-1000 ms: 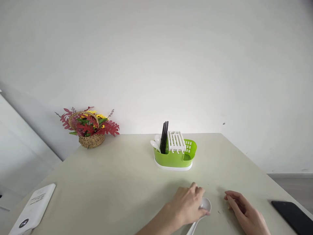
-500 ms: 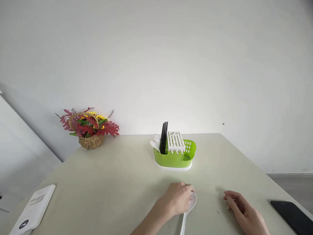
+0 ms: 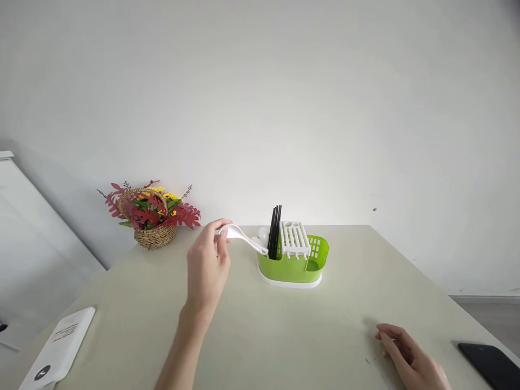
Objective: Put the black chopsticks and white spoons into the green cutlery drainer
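A white soup spoon [image 3: 247,239] is pinched by its bowl end between the thumb and fingers of my left hand [image 3: 208,262]. Its handle slants down to the right, with the tip at the left end of a green cutlery caddy [image 3: 286,271]; whether the tip is inside I cannot tell. In that end of the caddy are white spoons [image 3: 263,234] and several black chopsticks [image 3: 274,233], standing up. A white slotted rack [image 3: 295,238] with hooks spans the caddy's middle. My right hand [image 3: 410,357] rests on the table, fingers loosely curled in against the thumb, nothing visible in it.
A wicker basket [image 3: 156,237] of red and yellow artificial flowers stands at the back left by the wall. At the near left lies a white device [image 3: 60,346] with a round dark mark. A black phone [image 3: 489,363] lies on the table [image 3: 309,336] at the right edge.
My left hand has lifted the white spoon off the table and carried it forward and left to the caddy's left end. My right hand stays in place; the view has shifted slightly.
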`<action>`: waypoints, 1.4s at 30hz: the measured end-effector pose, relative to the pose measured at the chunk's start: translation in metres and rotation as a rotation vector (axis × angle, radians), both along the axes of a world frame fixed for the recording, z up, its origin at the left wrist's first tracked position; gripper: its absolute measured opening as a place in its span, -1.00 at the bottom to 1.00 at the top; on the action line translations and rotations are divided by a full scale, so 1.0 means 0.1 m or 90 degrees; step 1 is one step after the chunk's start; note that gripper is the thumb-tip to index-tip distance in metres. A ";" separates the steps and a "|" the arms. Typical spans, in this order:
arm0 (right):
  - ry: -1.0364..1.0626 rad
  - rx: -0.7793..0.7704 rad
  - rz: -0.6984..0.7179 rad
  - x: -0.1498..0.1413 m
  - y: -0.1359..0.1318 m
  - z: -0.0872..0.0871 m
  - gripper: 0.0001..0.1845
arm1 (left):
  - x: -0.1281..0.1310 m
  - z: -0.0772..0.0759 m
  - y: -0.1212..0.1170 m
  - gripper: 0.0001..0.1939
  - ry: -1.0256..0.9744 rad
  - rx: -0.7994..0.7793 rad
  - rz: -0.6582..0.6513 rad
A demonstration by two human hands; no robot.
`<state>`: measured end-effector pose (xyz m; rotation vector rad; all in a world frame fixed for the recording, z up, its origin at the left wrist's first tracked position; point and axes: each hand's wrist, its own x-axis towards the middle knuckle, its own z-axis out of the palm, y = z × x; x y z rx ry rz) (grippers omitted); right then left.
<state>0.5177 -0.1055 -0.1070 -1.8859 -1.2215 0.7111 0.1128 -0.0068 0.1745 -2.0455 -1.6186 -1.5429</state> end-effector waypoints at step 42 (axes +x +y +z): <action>-0.234 0.222 0.133 -0.66 0.27 0.55 -0.51 | -0.48 -1.96 0.22 -0.73 0.022 -0.146 -0.081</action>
